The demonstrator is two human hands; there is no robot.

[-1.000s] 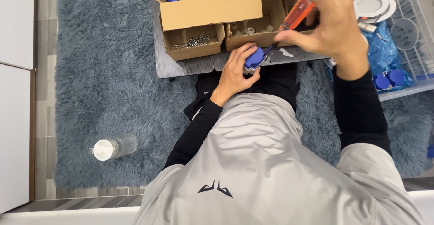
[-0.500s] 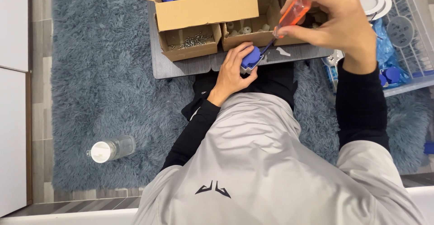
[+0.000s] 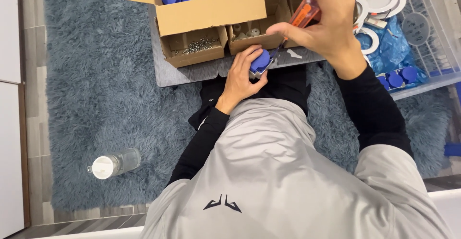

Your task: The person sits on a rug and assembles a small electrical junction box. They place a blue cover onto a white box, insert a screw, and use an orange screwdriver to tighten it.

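Compared with a second ago, my right hand (image 3: pixel 326 23) has shifted only a little with the orange-handled screwdriver (image 3: pixel 303 14), and its tip now sits right at the blue plastic part (image 3: pixel 260 61) that my left hand (image 3: pixel 241 78) grips at the near edge of the grey desk (image 3: pixel 192 73). I judge the driving to be under way, with the tip seated rather than on its way in. Both hands are closed: the left pinches the part, and the right is wrapped round the handle. Counting: one screwdriver, one part in hand, and two small cardboard boxes, the left with screws (image 3: pixel 194 46), the right with pale bits (image 3: pixel 249 31). One larger box of blue parts (image 3: pixel 211 8) lies beyond them. One clear bin (image 3: pixel 432 51) stands far right, and one bottle (image 3: pixel 114 163) lies on the rug (image 3: pixel 96 99).
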